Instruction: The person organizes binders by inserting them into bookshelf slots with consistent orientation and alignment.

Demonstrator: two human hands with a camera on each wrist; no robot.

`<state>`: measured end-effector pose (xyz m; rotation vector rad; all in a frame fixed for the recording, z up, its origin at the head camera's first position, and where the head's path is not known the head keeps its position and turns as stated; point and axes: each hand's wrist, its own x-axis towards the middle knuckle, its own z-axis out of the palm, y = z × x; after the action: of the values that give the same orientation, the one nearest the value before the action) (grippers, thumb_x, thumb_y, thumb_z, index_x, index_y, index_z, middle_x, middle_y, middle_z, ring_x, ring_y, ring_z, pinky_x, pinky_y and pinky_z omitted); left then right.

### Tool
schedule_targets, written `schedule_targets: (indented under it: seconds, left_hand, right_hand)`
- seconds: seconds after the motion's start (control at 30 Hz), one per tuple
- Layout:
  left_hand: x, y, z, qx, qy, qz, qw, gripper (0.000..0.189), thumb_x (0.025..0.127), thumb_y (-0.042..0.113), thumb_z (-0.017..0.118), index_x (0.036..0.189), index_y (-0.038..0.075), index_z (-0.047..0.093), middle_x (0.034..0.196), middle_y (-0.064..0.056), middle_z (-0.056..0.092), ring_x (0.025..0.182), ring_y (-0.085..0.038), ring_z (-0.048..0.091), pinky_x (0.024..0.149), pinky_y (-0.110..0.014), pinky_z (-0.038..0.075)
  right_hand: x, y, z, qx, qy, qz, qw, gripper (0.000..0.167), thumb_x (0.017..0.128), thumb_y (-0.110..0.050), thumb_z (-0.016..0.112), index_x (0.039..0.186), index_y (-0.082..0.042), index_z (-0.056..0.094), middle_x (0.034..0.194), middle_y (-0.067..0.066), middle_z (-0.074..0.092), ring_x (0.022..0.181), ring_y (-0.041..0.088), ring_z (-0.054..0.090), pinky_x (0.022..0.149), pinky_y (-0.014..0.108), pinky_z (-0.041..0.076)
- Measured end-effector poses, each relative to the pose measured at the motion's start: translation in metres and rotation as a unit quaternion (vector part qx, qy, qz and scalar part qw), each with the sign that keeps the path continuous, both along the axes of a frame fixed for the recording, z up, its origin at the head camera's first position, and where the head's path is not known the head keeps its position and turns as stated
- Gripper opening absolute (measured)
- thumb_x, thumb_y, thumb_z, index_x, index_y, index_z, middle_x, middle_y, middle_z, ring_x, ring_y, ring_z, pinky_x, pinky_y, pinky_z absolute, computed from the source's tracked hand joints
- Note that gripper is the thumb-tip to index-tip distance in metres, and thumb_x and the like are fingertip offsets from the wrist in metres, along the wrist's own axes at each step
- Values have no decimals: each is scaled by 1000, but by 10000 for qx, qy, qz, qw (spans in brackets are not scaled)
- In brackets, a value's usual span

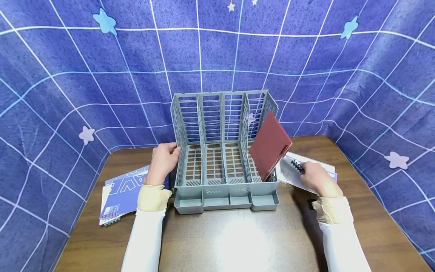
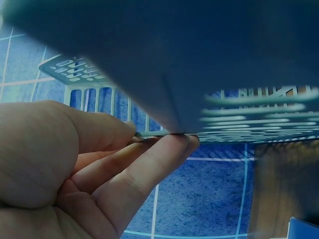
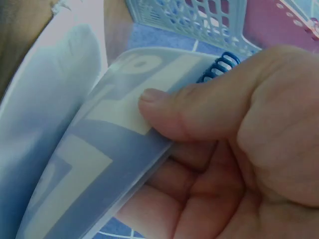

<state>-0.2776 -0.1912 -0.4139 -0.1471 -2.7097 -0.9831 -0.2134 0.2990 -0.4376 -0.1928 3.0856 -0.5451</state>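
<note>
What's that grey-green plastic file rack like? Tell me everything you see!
The grey-green plastic-looking file rack stands upright on the brown wooden table. It has four tall slots with slatted backs, hole-patterned dividers and grid-like floors, plus small open trays along the front. The person's left hand pinches its left wall. A dark red spiral-bound notebook sits tilted in the rightmost slot.

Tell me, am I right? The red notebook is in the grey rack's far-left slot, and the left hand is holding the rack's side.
Not quite: the head view shows the red notebook in the far-right slot of the grey rack. The left hand is holding the rack's side.
</note>
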Motion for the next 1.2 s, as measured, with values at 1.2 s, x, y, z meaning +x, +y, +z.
schedule_targets:
  seconds: [1.2]
  left_hand:
    - [-2, -1, -2, -45, 76, 24, 10000, 19, 103, 18, 61, 103, 9, 78, 93, -5, 80, 75, -22, 68, 68, -34, 50]
  right_hand:
    - [40, 15, 64, -678, 2515, -1642, 9514, 23, 95, -12, 55, 72, -10, 56, 66, 17, 59, 57, 50, 53, 55, 62, 37]
